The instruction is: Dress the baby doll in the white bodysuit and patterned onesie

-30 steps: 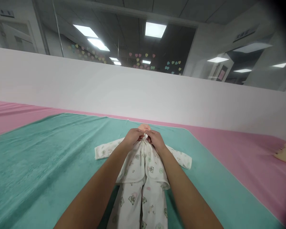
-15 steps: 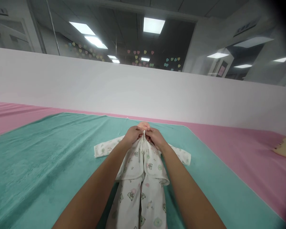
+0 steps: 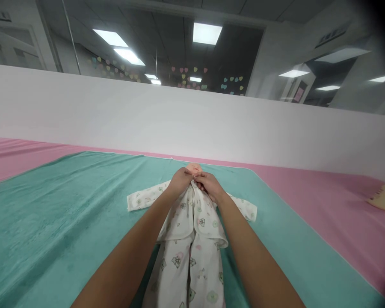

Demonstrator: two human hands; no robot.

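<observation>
A baby doll (image 3: 194, 167) lies on its back on a teal blanket (image 3: 83, 222), its head pointing away from me. It wears a white printed jacket (image 3: 179, 220) with the sleeves spread out to both sides, and matching white trousers (image 3: 199, 273). At the jacket's neck, just below the doll's chin, my left hand (image 3: 181, 179) pinches one front edge. Close against it, my right hand (image 3: 208, 183) pinches the other edge of the collar. The fingertips of both hands meet, and whatever fastener lies between them is hidden.
Pink cloth (image 3: 324, 192) shows around the teal blanket. A white wall (image 3: 179, 119) rises behind, with a glass window (image 3: 173, 47) bearing heart stickers above it. At the far right lies a cream-coloured item (image 3: 384, 197), partly cut off.
My left hand has shifted slightly up and right, so the fingertips have come together at the collar. The upright jacket edge between them is now covered. The doll stays in place.
</observation>
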